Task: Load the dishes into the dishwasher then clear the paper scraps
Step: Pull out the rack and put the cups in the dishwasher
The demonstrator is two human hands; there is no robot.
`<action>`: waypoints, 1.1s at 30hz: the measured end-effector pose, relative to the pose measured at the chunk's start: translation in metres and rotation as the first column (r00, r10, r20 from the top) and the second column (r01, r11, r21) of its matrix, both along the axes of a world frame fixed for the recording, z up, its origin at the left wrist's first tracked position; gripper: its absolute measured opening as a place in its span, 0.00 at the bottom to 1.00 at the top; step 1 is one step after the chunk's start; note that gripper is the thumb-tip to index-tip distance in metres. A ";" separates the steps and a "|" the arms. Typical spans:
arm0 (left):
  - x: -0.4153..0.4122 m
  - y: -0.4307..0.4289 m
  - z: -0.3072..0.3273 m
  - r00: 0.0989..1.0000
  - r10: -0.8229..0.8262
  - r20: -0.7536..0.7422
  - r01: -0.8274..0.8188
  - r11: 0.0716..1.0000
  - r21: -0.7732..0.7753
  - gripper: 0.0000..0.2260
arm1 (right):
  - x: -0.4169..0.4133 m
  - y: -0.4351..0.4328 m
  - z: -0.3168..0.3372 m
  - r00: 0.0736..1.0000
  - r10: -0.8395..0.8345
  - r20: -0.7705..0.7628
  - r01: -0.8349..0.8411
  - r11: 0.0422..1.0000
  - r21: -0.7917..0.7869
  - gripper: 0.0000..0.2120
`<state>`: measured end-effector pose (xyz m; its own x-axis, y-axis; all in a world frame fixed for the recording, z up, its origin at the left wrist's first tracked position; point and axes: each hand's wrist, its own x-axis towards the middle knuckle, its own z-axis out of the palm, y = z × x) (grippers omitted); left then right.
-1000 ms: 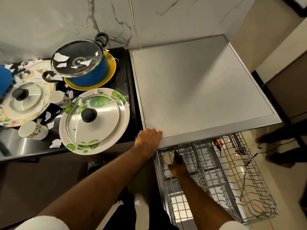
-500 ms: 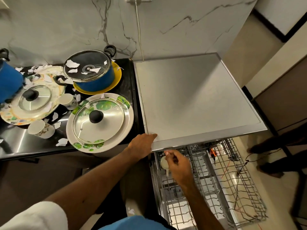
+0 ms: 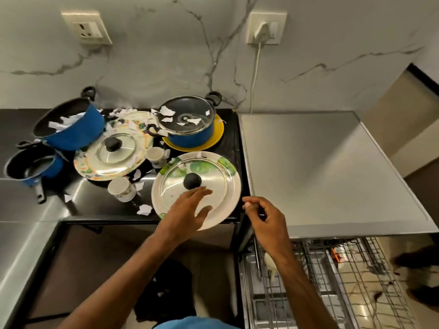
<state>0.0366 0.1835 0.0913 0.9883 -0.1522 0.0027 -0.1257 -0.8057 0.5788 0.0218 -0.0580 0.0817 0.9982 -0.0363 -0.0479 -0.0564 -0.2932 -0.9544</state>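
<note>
Over the steel lid (image 3: 213, 181) on a leaf-print plate (image 3: 236, 188), left hand (image 3: 187, 211) fingers spread; right hand (image 3: 267, 220) loosely curled, empty.

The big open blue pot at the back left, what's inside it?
White paper scraps lie inside the blue pot, against its dark lining. Its near wall hides the bottom, so anything beneath them cannot be seen.

The left hand (image 3: 187, 211) is hovering, fingers spread, over the lid (image 3: 215, 184) on the plate (image 3: 234, 194) at the counter's (image 3: 95, 205) front-right corner.
</note>
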 end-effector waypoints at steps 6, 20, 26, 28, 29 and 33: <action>0.014 0.079 0.005 0.980 0.195 -0.048 -0.192 0.980 0.052 0.25 | 0.019 0.054 0.012 0.998 0.067 0.012 -0.067 0.997 0.028 0.08; 0.036 0.191 -0.034 0.890 0.455 -0.045 -0.430 0.866 0.256 0.27 | 0.028 0.130 0.008 0.998 0.061 -0.036 -0.060 0.998 0.005 0.08; 0.044 0.211 -0.044 0.866 0.491 -0.091 -0.479 0.868 0.128 0.38 | 0.028 0.158 0.008 0.997 0.065 -0.051 -0.065 0.998 0.005 0.09; 0.046 0.217 -0.046 0.860 0.495 -0.124 -0.487 0.869 0.093 0.38 | 0.029 0.163 0.008 0.996 0.074 -0.059 -0.074 0.997 -0.002 0.09; 0.047 0.219 -0.048 0.857 0.499 -0.132 -0.493 0.867 0.075 0.38 | 0.029 0.166 0.009 0.995 0.078 -0.062 -0.078 0.997 -0.007 0.09; 0.046 0.226 -0.046 0.890 0.448 -0.087 -0.450 0.893 -0.003 0.37 | 0.030 0.176 0.014 0.994 0.093 -0.062 -0.094 0.996 -0.015 0.09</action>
<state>0.0827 0.4096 0.0455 0.9480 0.3073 -0.0831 0.2954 -0.7518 0.5895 0.0514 0.1177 0.0953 0.9925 0.0553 -0.1088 -0.0860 -0.3165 -0.9447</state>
